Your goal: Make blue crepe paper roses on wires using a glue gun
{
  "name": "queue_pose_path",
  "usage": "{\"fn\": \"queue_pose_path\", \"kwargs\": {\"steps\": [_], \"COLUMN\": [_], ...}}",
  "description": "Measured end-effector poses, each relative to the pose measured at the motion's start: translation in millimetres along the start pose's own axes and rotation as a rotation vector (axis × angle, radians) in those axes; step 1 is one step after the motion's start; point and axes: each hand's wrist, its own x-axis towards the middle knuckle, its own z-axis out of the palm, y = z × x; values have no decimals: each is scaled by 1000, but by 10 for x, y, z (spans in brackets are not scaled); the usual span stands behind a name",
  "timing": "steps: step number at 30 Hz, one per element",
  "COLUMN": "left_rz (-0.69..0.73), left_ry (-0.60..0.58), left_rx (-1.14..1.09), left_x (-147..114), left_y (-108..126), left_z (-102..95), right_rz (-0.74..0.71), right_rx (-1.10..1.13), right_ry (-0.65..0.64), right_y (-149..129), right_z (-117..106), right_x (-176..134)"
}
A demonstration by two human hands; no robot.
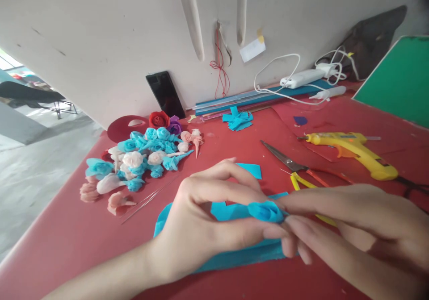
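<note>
Between my two hands is a small blue crepe-paper rose (266,211), its rolled petals facing left. The thumb and fingers of my left hand (214,215) are closed around its bloom. My right hand (348,228) pinches the twisted base of the rose with thumb and forefinger. Under both hands lies a sheet of blue crepe paper (241,262), partly covered by them. A small blue paper piece (250,171) shows just beyond my left fingers. Scissors (290,162) with red handles lie past my right hand, beside a yellow-handled tool (296,181) that my hand partly hides.
Finished paper flowers (134,159) in blue, white and pink are heaped at the left of the red table (67,246), near thin wires (144,204). A yellow glue gun (355,150) lies right. Blue strips (237,119), a phone (166,94) and a power strip (303,79) are at the back.
</note>
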Motion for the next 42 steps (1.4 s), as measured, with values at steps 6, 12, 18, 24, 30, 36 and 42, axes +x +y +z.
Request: {"fn": "queue_pose_path", "kwargs": {"steps": [6,12,18,24,30,36,42], "left_rz": [53,108,94,23,-40,-76,-77], "left_ry": [-10,-4,-30,-41,-21,23,-5], "left_rx": [69,83,151,190,221,187,200], "left_x": [-36,-4,2,1,-16,-21,-27], "left_y": [30,2,41,63,47,49,45], "left_z": [-3,14,10,9,21,21,6], "right_rz": [-74,-120,-236,-210,-159,-390,-337], "right_rx": [66,-7,-19,-142,-238,-331,-297], "right_ry": [-64,-77,-313,-447,-469,-339,-396], "right_y": [-21,-84,-66,-68,-81,5,-54], "right_z": [-31,-75,-143,-200,-225,-217,-241], "right_x": [81,135,262,368,351,327,376]}}
